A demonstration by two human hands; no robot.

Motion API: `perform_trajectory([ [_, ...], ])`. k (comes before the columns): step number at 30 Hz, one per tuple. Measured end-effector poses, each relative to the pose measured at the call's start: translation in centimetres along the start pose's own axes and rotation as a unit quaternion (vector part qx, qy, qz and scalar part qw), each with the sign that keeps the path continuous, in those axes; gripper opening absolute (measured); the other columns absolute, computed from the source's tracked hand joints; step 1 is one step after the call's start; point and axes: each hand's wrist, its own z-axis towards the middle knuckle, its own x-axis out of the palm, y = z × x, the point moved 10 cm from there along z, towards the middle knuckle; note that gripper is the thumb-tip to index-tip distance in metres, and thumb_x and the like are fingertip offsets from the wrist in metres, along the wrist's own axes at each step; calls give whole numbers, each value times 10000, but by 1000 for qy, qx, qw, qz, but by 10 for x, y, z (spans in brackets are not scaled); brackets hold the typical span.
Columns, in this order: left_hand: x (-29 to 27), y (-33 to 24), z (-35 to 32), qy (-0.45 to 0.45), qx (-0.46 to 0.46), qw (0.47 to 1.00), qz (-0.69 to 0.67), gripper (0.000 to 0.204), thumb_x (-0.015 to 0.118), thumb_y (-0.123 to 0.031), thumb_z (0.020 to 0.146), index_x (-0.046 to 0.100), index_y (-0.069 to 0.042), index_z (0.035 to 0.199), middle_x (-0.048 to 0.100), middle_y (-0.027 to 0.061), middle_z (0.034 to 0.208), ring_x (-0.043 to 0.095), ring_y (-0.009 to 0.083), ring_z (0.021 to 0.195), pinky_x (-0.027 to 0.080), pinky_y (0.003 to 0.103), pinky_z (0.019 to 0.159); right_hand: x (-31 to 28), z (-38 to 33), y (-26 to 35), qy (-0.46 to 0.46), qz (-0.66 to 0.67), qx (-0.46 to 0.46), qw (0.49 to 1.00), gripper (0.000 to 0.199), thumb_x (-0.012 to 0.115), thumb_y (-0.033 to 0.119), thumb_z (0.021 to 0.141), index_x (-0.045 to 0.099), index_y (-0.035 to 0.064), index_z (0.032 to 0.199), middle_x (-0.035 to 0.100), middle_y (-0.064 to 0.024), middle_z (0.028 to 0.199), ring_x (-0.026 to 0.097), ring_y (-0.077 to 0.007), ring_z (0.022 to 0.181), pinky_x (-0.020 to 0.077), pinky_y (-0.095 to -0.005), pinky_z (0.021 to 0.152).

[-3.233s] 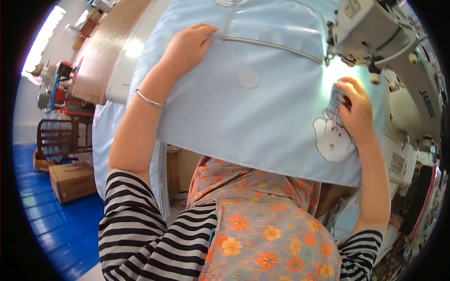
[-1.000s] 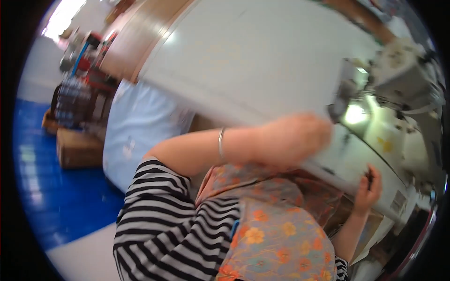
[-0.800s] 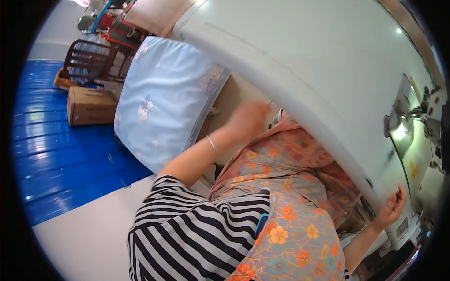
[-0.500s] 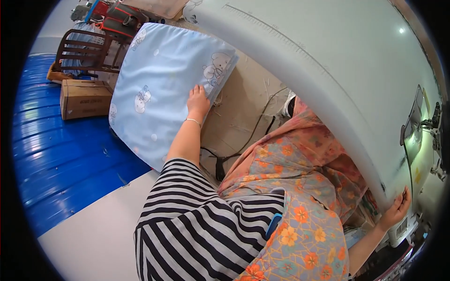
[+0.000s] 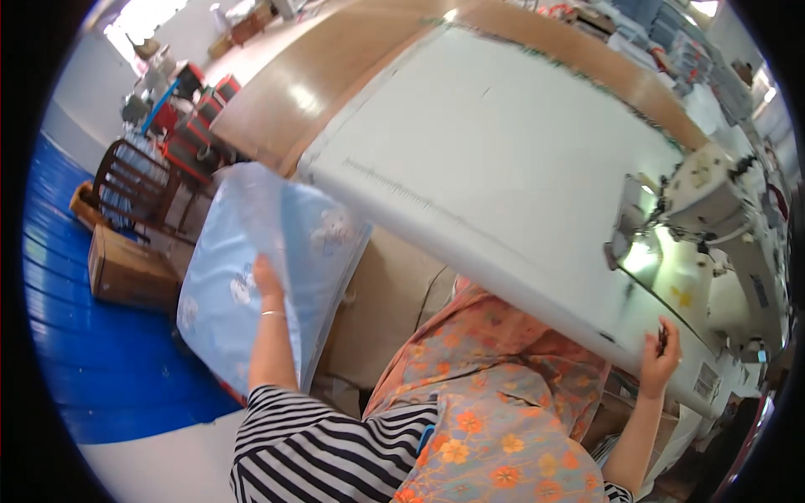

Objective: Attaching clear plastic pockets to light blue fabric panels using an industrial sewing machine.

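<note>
Light-blue fabric [image 5: 226, 251] printed with white cartoon animals lies in a pile at my left, beside the sewing table. My left hand [image 5: 267, 283], blurred by motion, grips the top piece, and its far part is lifted and smeared. Over the front edge of the white sewing table [image 5: 503, 142], my right hand [image 5: 661, 360] is raised with its fingers curled around a small dark thing, too small to name. Just beyond that hand is a sewing machine [image 5: 713, 193], its lamp lighting the needle area.
A brown wooden surface [image 5: 352, 59] borders the white table at the back. To the left stand a dark wooden chair [image 5: 134, 180] and a cardboard box [image 5: 130, 268] on blue corrugated flooring [image 5: 75, 360]. A floral apron [image 5: 495, 419] covers my lap.
The view has swung up and right, bringing the whole tabletop and the machine into sight. My left hand has lifted part of the blue fabric, which lay flat before.
</note>
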Motion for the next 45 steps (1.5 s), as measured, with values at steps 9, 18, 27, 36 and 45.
perform_trajectory([
  [9, 80, -448, 8, 90, 232, 934, -256, 312, 443, -239, 1003, 622, 16, 1003, 625, 142, 1008, 571, 246, 985, 436, 364, 908, 18, 13, 29, -24, 92, -38, 995, 178, 581, -37, 872, 642, 12, 1032, 610, -74, 781, 574, -124, 695, 469, -246, 630],
  [18, 220, -629, -335, 524, 433, 705, -204, 319, 497, -182, 959, 593, 7, 1198, 523, 172, 1338, 601, 309, 1089, 507, 379, 891, 63, 19, 127, 103, -22, -174, 979, 501, 579, -102, 665, 646, 88, 1124, 582, -162, 1266, 668, -331, 905, 549, -419, 708],
  [27, 190, -642, -359, 448, 643, 606, -137, 475, 578, -177, 863, 531, -67, 1323, 477, 191, 1390, 480, 340, 1250, 377, 431, 1047, 62, 31, 120, 41, -26, -190, 981, 401, 609, -38, 638, 680, 50, 1023, 667, -122, 1086, 626, -306, 904, 528, -396, 774],
  [36, 235, -676, -373, 462, 680, 568, -34, 374, 583, -168, 842, 623, -75, 1201, 587, 115, 1277, 527, 308, 1193, 425, 424, 1006, 62, 63, 92, 34, 70, -161, 984, 366, 535, -84, 675, 689, 18, 990, 689, -124, 1061, 620, -292, 903, 527, -379, 786],
  [45, 218, -602, -274, 449, 634, 628, -58, 378, 577, -201, 880, 601, -44, 1223, 563, 147, 1310, 489, 324, 1251, 395, 412, 1054, -15, -7, 27, 79, 72, -78, 991, 364, 490, -70, 696, 688, 22, 986, 700, -127, 1080, 627, -283, 977, 492, -346, 823],
])
